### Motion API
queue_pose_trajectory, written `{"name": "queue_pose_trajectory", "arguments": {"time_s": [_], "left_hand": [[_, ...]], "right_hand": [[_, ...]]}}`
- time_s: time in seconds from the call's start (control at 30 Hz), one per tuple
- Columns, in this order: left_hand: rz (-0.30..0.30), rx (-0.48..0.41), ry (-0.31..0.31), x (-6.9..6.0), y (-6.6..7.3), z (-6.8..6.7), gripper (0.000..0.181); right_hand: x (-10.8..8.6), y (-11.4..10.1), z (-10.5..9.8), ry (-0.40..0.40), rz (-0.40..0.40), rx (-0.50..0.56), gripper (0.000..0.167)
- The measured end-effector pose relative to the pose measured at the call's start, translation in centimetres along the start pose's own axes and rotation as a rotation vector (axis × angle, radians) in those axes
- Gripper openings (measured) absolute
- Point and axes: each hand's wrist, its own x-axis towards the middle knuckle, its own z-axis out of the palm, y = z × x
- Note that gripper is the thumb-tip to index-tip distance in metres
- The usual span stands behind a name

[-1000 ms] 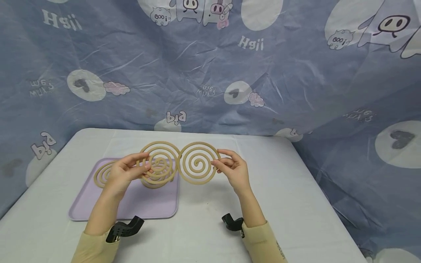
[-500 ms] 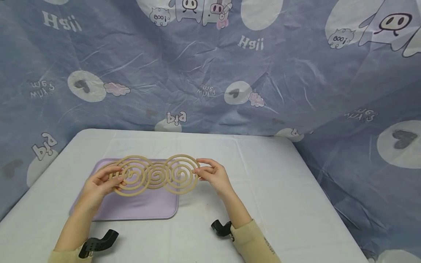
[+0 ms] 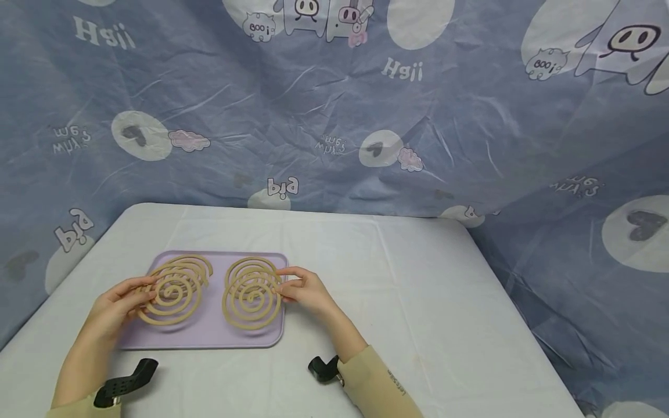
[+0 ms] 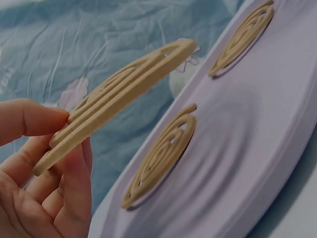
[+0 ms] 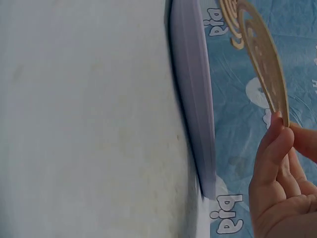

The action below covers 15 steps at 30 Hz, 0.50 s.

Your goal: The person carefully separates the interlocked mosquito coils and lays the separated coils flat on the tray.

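Note:
My left hand (image 3: 112,307) pinches a tan mosquito coil (image 4: 111,106) by its edge, thumb on one side and fingers on the other. That coil is held tilted above the left half of the lilac tray (image 3: 211,335). Another mosquito coil (image 3: 251,326) hangs over the tray's right half, pinched at its right edge by my right hand (image 3: 308,293). Two more coils lie on the tray: the left coil (image 4: 163,153) and the right coil (image 4: 242,39). In the head view, the held coils partly cover them.
The tray sits on a white-covered table (image 3: 397,325), left of the middle. Behind and to the right hangs a blue patterned cloth (image 3: 303,116). Each wrist carries a black camera mount, such as the left mount (image 3: 125,384).
Both hands have moved left and down with their coils, coming over the tray. The held coils touched or overlapped at their edges in the head view before; now they are apart.

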Motion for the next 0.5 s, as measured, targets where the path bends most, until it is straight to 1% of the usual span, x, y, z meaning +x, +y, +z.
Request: {"name": "queue_pose_trajectory", "arguments": {"time_s": [0.07,0.2,0.37,0.5], "left_hand": [[-0.016,-0.008,-0.001,-0.3,0.2,-0.2,0.031],[-0.048,0.037,-0.009,-0.3,-0.1,-0.8,0.030],[-0.094,0.131,-0.023,-0.1,-0.6,-1.6,0.029],[-0.112,0.248,-0.022,0.0,-0.8,-1.7,0.025]], "right_hand": [[0.3,0.3,0.5,0.006,0.004,0.008,0.036],[0.7,0.7,1.2,0.001,0.007,-0.015,0.035],[1.1,1.5,2.1,-0.023,0.004,-0.070,0.035],[1.3,2.0,2.6,-0.038,-0.006,-0.142,0.033]]}}
